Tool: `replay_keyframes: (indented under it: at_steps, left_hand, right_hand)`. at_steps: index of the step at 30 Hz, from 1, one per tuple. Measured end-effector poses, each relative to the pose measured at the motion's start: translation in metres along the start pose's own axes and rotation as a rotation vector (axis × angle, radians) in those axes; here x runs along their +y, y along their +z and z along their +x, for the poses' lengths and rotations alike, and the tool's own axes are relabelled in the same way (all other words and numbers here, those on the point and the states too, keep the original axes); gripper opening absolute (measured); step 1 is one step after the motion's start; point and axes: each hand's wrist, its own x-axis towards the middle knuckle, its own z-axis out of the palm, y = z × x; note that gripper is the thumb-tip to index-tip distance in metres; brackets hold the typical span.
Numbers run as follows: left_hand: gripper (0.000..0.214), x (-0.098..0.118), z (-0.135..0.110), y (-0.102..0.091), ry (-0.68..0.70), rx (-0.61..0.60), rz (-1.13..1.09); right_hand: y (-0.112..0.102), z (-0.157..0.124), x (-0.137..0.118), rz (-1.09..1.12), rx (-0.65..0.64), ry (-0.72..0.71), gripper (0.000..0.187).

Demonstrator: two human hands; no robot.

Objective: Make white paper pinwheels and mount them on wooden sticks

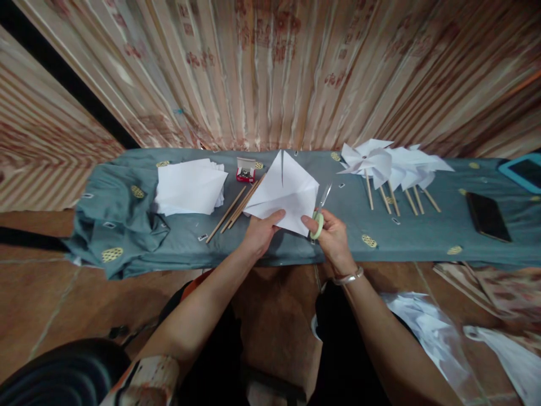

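My left hand [261, 232] pinches the near edge of a white square paper sheet [283, 192], which has a cut running down from its far corner. My right hand [332, 234] grips green-handled scissors [320, 217], thumb through the handle, blades pointing away beside the sheet's right edge. Both hands hover over a narrow table covered with a grey-blue cloth [422, 231].
A stack of white paper [190, 186] lies at the left, several wooden sticks [236, 208] and a small red box of pins [245, 170] beside it. Finished paper pinwheels on sticks [389, 169] lie at the right, then a dark phone [488, 217] and a tablet [522, 172]. Paper scraps [426, 327] litter the floor.
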Motion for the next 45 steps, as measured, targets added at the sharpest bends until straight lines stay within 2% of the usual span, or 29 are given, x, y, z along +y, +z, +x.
replay_keyframes:
  at_steps: [3, 7, 10, 13, 21, 45]
  left_hand:
    - [0.059, 0.009, 0.01, -0.006, 0.096, 0.055, 0.021]
    - [0.063, 0.027, 0.021, -0.015, 0.231, 0.1, 0.024]
    - [0.064, 0.036, 0.023, -0.018, 0.276, 0.111, 0.02]
    - [0.064, 0.037, 0.022, -0.018, 0.279, 0.105, 0.018]
    - [0.063, 0.029, 0.019, -0.013, 0.247, 0.044, 0.08]
    - [0.066, 0.024, 0.017, -0.013, 0.24, 0.042, 0.084]
  right_hand:
    - [-0.005, -0.007, -0.004, -0.034, -0.15, 0.029, 0.047]
    - [-0.014, -0.02, -0.007, -0.05, -0.418, 0.075, 0.049]
    - [-0.017, -0.026, -0.008, -0.094, -0.584, 0.123, 0.055]
    - [-0.016, -0.028, -0.01, -0.142, -0.671, 0.144, 0.056]
    - [-0.012, -0.026, -0.012, -0.115, -0.597, 0.124, 0.054]
    - [-0.011, -0.023, -0.01, -0.147, -0.612, 0.151, 0.053]
